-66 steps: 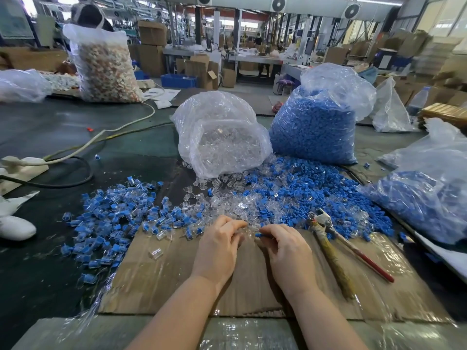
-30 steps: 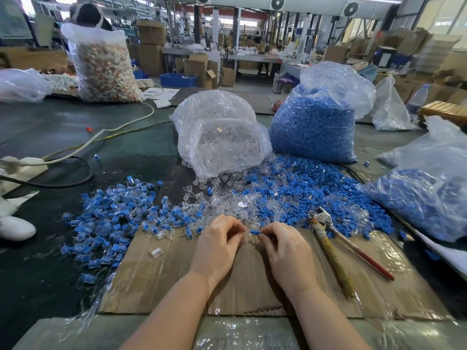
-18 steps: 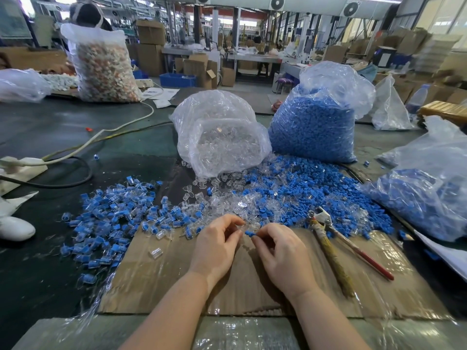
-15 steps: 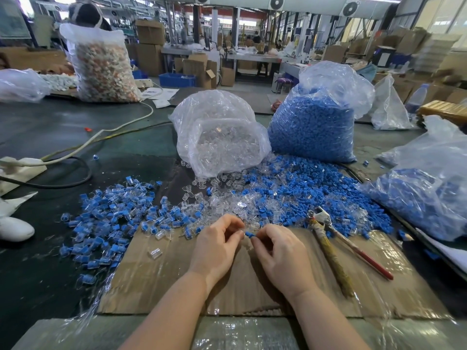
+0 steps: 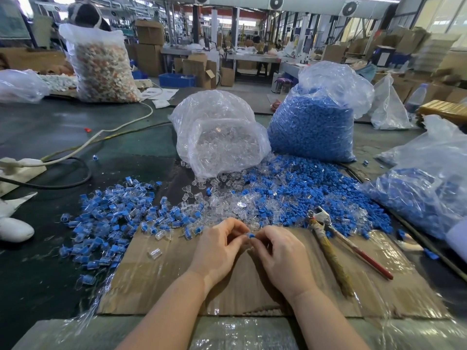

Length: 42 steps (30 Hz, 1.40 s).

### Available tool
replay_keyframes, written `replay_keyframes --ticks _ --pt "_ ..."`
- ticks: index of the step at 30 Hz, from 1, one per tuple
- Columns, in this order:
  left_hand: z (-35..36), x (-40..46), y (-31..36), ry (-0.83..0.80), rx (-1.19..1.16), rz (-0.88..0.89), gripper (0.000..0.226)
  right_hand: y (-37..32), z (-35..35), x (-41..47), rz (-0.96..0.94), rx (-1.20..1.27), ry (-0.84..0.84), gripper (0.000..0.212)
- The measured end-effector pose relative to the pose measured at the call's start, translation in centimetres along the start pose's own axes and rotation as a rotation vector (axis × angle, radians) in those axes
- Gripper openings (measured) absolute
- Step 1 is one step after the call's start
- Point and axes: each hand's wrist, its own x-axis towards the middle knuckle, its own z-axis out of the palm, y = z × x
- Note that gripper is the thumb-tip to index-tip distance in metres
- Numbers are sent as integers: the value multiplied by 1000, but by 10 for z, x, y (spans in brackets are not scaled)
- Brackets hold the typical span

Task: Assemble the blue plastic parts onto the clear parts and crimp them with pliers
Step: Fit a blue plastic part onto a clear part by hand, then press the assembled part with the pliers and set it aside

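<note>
My left hand (image 5: pixel 218 250) and my right hand (image 5: pixel 279 253) meet fingertip to fingertip over the cardboard sheet (image 5: pixel 177 281). Between them sits a small blue plastic part (image 5: pixel 251 235), pinched by my right fingers. My left fingers are curled against it; what they hold is hidden. Loose blue and clear parts (image 5: pixel 278 195) are heaped just beyond my hands. A pile of assembled blue-and-clear pieces (image 5: pixel 108 221) lies to the left. The pliers (image 5: pixel 336 246) rest on the cardboard to the right, untouched.
A bag of clear parts (image 5: pixel 222 140) and a bag of blue parts (image 5: pixel 313 122) stand behind the heap. Another bag of blue pieces (image 5: pixel 427 190) lies at the right. Cables (image 5: pixel 83 147) cross the dark table on the left. One clear part (image 5: pixel 154 253) lies alone on the cardboard.
Both hands drew back slightly from the heap and closed in on each other. The right fingers picked a blue part from the heap's edge and brought it against the left fingertips.
</note>
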Motion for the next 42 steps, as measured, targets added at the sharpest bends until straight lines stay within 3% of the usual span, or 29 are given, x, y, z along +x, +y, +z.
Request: replay_keyframes --ticks 13,20,35,39,42 --pt "-3 -1 2 -4 -135 -26 25 -2 -2 -1 -12 64 54 13" --pt "-4 -1 3 -22 -95 -7 21 -1 -5 0 -60 147 11 25" --pt "-1 2 2 11 -29 -15 20 -1 -3 2 -47 115 -2 20" --pt "-2 2 2 17 -39 -30 16 2 -8 1 52 -3 91 25" --pt "-2 2 3 7 -44 -38 17 9 -19 3 385 -320 35 40"
